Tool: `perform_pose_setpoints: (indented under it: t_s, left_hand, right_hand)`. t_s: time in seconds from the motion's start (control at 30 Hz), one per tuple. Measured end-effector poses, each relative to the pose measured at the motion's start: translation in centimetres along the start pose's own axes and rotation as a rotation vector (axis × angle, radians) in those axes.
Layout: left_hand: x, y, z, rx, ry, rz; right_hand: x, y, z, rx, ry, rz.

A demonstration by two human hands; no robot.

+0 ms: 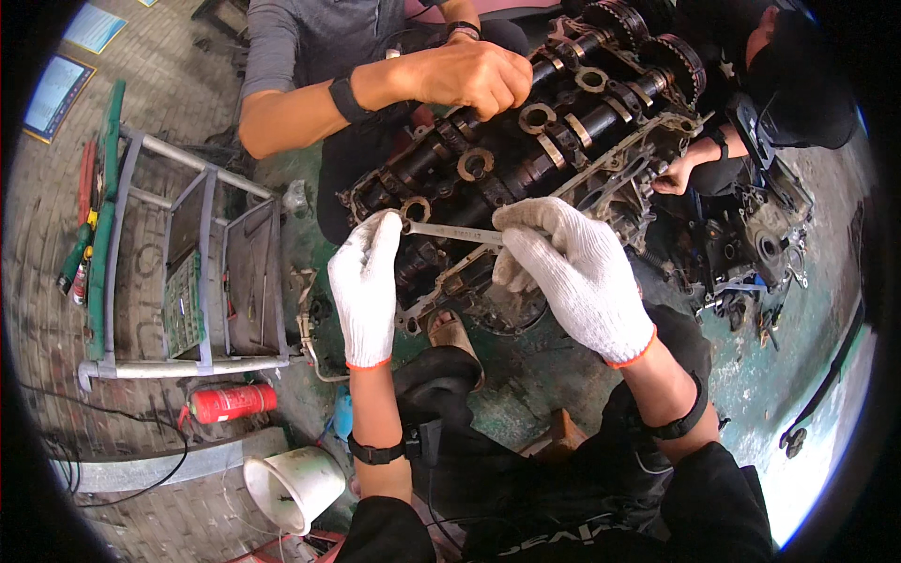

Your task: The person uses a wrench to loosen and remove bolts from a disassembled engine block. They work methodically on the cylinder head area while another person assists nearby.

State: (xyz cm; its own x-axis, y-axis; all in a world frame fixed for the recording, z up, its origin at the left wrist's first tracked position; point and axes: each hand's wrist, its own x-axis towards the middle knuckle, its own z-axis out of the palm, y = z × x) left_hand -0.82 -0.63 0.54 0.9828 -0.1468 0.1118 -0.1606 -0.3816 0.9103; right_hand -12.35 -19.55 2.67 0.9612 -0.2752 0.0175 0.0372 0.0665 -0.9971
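Over the engine (526, 150), the right hand (572, 267) is gripping a wrench (450, 232), and the left hand (366, 281) is pinching its other end.

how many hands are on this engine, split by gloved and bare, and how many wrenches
White knitted gloved hands: 2, the person's left hand and right hand, both on the wrench
Bare hands of other people: 2, a fist on the dark metal engine cylinder head, and one hand at its right edge
Long silver metal wrench: 1
Total: 5
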Motion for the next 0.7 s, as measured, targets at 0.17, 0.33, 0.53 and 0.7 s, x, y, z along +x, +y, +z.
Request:
perform_pose_setpoints:
  t_s: [0.17, 0.33, 0.53, 0.7]
  left_hand:
    - [0.1, -0.1, 0.3, 0.043, -0.044, -0.011]
    - [0.1, -0.4, 0.4, 0.035, -0.049, -0.006]
    - [0.3, -0.4, 0.3, 0.056, -0.045, 0.042]
    - [0.2, -0.3, 0.3, 0.070, -0.046, 0.056]
  right_hand:
    - [0.5, 0.2, -0.6, 0.057, -0.016, 0.078]
    - [0.9, 0.1, -1.3, 0.122, 0.005, 0.145]
    - [1.2, -0.1, -1.7, 0.134, 0.052, 0.156]
    - [1.2, 0.4, -2.1, -0.110, -0.089, 0.168]
